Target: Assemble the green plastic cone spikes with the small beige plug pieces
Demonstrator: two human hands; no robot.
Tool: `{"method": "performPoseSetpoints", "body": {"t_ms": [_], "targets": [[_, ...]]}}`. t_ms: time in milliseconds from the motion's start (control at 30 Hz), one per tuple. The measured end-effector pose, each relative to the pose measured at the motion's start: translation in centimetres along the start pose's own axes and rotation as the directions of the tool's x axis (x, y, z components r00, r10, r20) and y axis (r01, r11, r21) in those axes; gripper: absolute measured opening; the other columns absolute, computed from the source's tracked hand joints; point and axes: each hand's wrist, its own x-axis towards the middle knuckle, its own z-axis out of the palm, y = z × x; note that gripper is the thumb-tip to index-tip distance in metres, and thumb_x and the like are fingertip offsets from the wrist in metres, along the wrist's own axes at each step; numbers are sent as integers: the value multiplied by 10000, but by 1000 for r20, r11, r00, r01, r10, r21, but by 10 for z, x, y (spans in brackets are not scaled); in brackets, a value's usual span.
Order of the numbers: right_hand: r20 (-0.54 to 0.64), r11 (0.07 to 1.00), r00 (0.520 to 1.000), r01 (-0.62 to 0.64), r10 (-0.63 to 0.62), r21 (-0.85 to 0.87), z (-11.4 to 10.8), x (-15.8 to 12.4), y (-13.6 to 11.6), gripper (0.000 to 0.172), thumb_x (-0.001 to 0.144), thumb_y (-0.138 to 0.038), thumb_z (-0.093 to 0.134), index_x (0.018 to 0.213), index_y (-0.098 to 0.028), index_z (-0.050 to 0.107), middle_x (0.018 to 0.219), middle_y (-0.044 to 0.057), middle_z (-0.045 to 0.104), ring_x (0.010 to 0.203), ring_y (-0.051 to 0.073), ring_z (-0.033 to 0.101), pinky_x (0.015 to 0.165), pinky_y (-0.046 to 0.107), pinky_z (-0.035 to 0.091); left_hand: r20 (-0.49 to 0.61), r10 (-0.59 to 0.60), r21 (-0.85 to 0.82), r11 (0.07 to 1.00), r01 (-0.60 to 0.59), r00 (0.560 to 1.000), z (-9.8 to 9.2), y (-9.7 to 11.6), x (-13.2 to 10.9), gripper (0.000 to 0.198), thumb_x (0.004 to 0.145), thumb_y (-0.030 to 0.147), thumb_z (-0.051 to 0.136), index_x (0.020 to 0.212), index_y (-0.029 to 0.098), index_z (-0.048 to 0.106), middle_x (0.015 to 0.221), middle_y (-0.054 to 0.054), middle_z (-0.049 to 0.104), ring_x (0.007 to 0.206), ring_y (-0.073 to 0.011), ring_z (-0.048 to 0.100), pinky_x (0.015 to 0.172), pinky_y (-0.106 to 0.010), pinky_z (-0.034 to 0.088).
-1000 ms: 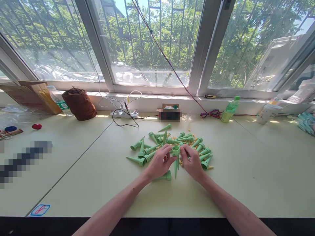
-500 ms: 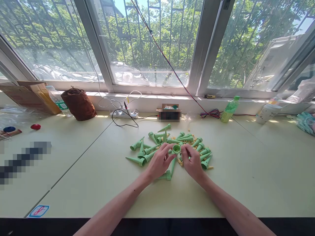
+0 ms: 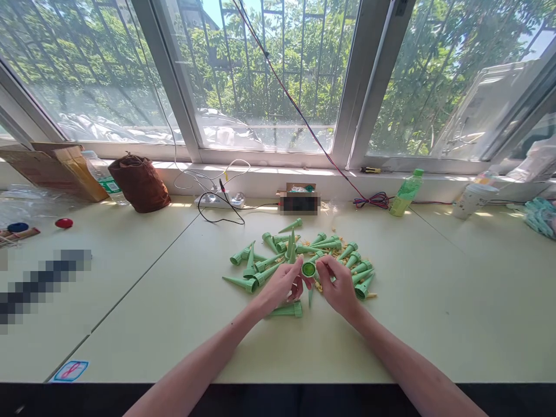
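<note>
Well, in the head view 2 bare hands meet at 1 green cone [image 3: 308,270], held just above the table [image 3: 456,313] with its round mouth tilted up towards the camera. The left hand [image 3: 281,284] grasps it, thumb at the rim and fingers curled beneath; the right hand [image 3: 337,285] pinches the opposite side of the rim between thumb and fingertips. A green tip [image 3: 310,298] shows just below the grip — whether it belongs to the held cone, I cannot tell.

Beyond the grip and to both sides of it lies a loose heap [image 3: 271,263] of similar cones, most on their sides, with a spike pointing up just past the left hand. Small yellow pieces [image 3: 341,255] are strewn among them, mainly beyond and right of the grip. Nearer the person than the grip, and slightly left, 1 more cone [image 3: 287,310] lies flat, partly behind the left wrist.

Straight beyond the heap sits a blurred black box [image 3: 299,202]; farther left of the grip are a power strip [image 3: 215,200] and a brown bag [image 3: 139,184] — well apart from the hands. Far right stand a green bottle [image 3: 406,194] and a cup [image 3: 473,201].
</note>
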Motion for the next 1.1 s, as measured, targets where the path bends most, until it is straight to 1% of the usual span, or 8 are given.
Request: {"method": "performPoseSetpoints", "body": {"t_ms": [133, 233, 367, 567, 667, 767, 833, 1100], "targets": [[15, 1000, 1000, -11, 11, 19, -1, 1, 0, 269, 1008, -286, 443, 757, -203, 489, 598, -49, 469, 516, 96, 396, 513, 217, 326, 27, 16, -14, 1000, -16, 1000, -2, -2, 0, 654, 896, 695, 416, 747, 100, 644, 511, -12, 510, 424, -84, 405, 420, -212, 316], [16, 1000, 1000, -18, 18, 6, -2, 1, 1, 271, 1003, -291, 449, 749, -204, 481, 596, -51, 449, 518, 97, 379, 511, 220, 318, 36, 42, -24, 999, -41, 998, -4, -3, 0, 577, 897, 669, 455, 775, 125, 600, 514, 10, 499, 428, -79, 404, 431, -207, 314], [20, 999, 999, -36, 36, -16, -2, 1, 2, 287, 997, -294, 456, 725, -201, 466, 596, -53, 421, 526, 96, 358, 514, 223, 308, 19, 94, 6, 996, -94, 995, -4, -4, 0, 451, 880, 599, 558, 898, 149, 568, 524, 42, 491, 432, -71, 403, 435, -196, 302], [43, 997, 997, -71, 71, -2, -3, 1, 3, 273, 995, -303, 462, 746, -196, 498, 600, -52, 433, 528, 95, 359, 515, 223, 305, -20, 198, 81, 977, -196, 980, -4, -10, 2, 398, 870, 500, 625, 1048, 149, 562, 559, 66, 446, 481, -71, 407, 446, -187, 326], [54, 996, 994, -93, 93, -5, -4, 1, 3, 279, 995, -321, 461, 752, -195, 515, 608, -47, 438, 537, 100, 369, 521, 229, 309, -36, 236, 162, 960, -228, 971, -4, -12, 2, 377, 877, 445, 633, 1106, 157, 547, 644, 46, 486, 532, -79, 437, 474, -192, 374], [63, 994, 992, -111, 111, -10, -3, 1, 4, 287, 995, -336, 457, 755, -194, 528, 616, -43, 436, 546, 105, 376, 528, 235, 312, -47, 320, 266, 917, -296, 946, -3, -12, 1, 318, 885, 399, 625, 1099, 172, 566, 862, -10, 553, 611, -80, 482, 535, -207, 446], [67, 993, 991, -116, 117, -7, -3, 1, 5, 286, 994, -339, 458, 759, -193, 532, 616, -43, 431, 545, 106, 373, 527, 238, 312, -55, 362, 316, 890, -328, 930, -2, -10, 0, 293, 885, 384, 622, 1092, 182, 576, 976, -28, 546, 630, -74, 497, 556, -212, 472], [47, 994, 993, -106, 106, -1, -3, 3, 3, 283, 980, -331, 483, 735, -194, 521, 598, -48, 429, 529, 101, 369, 513, 236, 320, -61, 392, 386, 858, -340, 918, -3, -12, 2, 236, 896, 343, 604, 1083, 198, 602, 986, -28, 532, 646, -76, 517, 553, -202, 488]]}}
